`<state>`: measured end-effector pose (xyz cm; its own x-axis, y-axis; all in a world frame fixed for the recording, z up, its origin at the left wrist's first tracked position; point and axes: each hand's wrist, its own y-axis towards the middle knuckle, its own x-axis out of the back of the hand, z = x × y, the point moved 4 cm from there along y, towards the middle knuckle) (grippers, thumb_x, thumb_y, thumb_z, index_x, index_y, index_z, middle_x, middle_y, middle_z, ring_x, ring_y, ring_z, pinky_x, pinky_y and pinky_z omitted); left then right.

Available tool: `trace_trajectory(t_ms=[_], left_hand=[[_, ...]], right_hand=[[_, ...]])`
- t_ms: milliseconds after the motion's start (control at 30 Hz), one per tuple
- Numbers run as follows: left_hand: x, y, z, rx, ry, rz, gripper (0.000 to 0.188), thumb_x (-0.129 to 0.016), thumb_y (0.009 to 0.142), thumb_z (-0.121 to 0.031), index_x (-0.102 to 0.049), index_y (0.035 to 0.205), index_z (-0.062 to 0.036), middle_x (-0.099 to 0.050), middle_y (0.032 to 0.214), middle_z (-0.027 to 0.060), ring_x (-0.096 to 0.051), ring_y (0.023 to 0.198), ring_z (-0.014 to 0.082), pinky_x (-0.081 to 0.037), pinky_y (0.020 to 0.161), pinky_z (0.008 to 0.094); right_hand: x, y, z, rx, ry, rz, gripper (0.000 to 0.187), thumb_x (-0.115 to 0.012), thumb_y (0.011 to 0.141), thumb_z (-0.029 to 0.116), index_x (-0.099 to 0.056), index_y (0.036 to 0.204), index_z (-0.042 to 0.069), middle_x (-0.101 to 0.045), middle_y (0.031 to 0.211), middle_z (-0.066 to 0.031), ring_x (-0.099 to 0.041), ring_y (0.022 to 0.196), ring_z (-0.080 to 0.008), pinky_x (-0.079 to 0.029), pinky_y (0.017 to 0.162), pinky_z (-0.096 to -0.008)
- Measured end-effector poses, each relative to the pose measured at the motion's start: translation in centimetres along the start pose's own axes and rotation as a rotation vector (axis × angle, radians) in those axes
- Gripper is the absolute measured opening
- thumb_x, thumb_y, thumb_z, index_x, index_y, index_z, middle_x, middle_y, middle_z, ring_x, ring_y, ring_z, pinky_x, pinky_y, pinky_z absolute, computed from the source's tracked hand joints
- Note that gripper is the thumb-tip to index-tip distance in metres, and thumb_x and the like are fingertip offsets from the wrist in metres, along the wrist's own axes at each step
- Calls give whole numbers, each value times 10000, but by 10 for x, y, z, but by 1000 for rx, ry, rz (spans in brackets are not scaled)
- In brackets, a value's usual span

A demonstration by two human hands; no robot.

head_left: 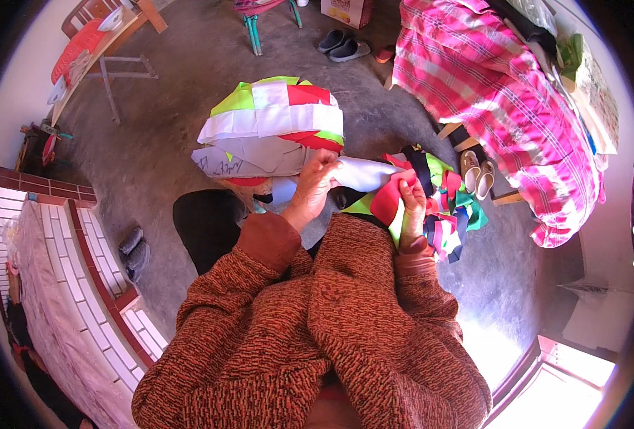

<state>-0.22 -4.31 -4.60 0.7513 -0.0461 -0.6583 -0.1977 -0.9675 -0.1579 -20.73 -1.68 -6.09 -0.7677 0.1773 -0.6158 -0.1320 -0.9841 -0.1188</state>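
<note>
My left hand (314, 187) is closed, pinching the left end of a pale bluish-white fabric piece (365, 174). The piece stretches across above my lap toward my right hand (413, 205). That hand's fingers close on a red fabric piece (386, 202), with lime-green cloth hanging below it. Just beyond my right hand lies a heap of mixed fabric scraps (454, 202) in red, green, black and white. Ahead of my left hand, white, red and lime-green fabric pieces (270, 107) lie over a grey cardboard sheet (259, 159) with handwriting on it. What supports the cardboard is mostly hidden.
A pink plaid cloth (474, 93) covers furniture on the right, with pale shoes (477, 175) beside it. Dark slippers (343, 46) and a green-legged stool (254, 28) are at the far side. A table (106, 43) stands far left; grey shoes (134, 252) lie left.
</note>
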Motion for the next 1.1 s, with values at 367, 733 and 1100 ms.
trace_trajectory(t_ms=[367, 733, 1100], left_hand=[[-3, -1, -49, -161, -88, -58, 91, -546, 861, -114, -479, 920, -102, -577, 978, 65, -589, 956, 187, -518, 810, 389], [-6, 61, -133, -532, -25, -121, 107, -601, 832, -54, -509, 874, -91, -535, 808, -8, -543, 754, 103, -480, 654, 263], [86, 71, -80, -305, 415, -605, 262, -557, 760, 34, -418, 982, 26, -482, 902, 125, -609, 640, 251, -576, 492, 357]], right_hand=[[-2, -3, 6, 85, -181, -8, 131, -545, 891, 104, -584, 1014, 86, -580, 908, 38, -530, 815, -66, -414, 740, -209], [13, 2, -3, 71, -226, 33, 123, -573, 872, 72, -583, 994, 88, -574, 960, 27, -524, 891, -94, -392, 816, -228], [-14, -5, 7, 85, -255, 9, 64, -541, 894, 101, -577, 946, 96, -546, 850, 66, -489, 772, -42, -386, 720, -176]])
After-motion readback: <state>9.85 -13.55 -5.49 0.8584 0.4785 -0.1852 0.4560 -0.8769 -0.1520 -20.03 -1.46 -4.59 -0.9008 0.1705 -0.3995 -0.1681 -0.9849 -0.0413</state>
